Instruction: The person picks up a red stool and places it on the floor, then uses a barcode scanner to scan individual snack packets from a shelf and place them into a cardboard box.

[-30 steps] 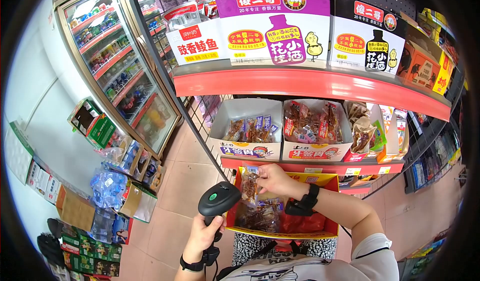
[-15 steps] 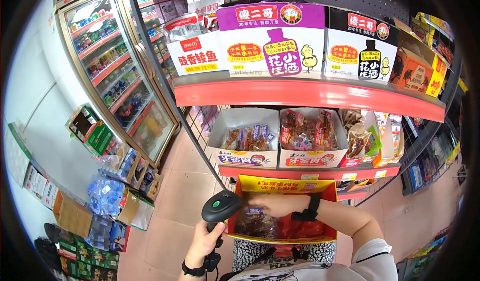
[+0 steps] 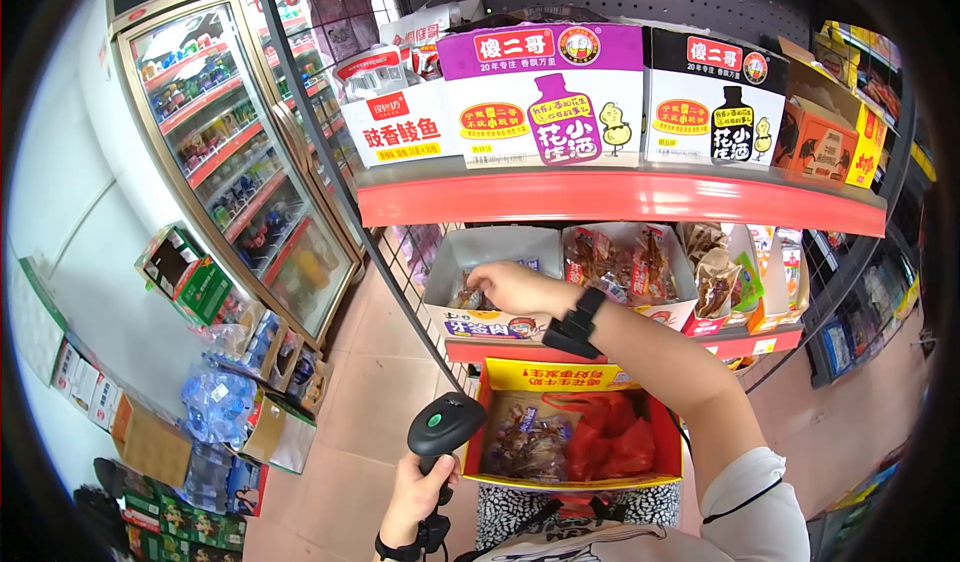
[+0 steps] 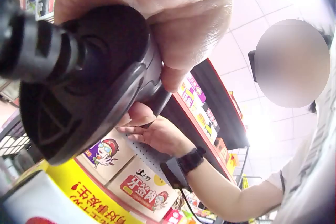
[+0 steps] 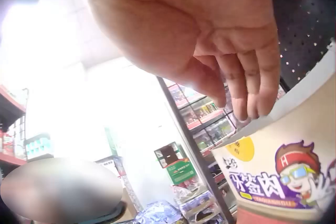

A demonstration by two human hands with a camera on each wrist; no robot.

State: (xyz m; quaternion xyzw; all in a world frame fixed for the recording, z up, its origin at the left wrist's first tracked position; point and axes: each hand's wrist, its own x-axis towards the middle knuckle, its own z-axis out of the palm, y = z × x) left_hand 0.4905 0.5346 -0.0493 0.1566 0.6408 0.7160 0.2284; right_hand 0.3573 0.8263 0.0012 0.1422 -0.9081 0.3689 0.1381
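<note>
My left hand (image 3: 415, 495) grips the handle of a black barcode scanner (image 3: 447, 425), its green button facing up. In the left wrist view the scanner (image 4: 84, 82) fills much of the near side. Over the left white snack box (image 3: 470, 322) on the shelf, my right hand (image 3: 530, 290) reaches down with fingertips at the packets (image 3: 463, 294). The right wrist view shows those fingers (image 5: 252, 82) loosely bent behind the box rim, nothing visible between them and the thumb. Below, a yellow-and-red carton (image 3: 550, 374) holds brown snack packets (image 3: 530, 447) and a red plastic bag (image 3: 615, 442).
A second snack box (image 3: 665, 312) stands to the right on the same shelf. Above, a red-edged shelf (image 3: 620, 202) carries large display boxes (image 3: 545, 92). A glass-door fridge (image 3: 225, 142) and stacked cartons (image 3: 190, 272) line the left side.
My right hand held a snack packet over the yellow carton, lowered into that carton, then moved up to the left shelf box without the packet. The left hand still holds the scanner.
</note>
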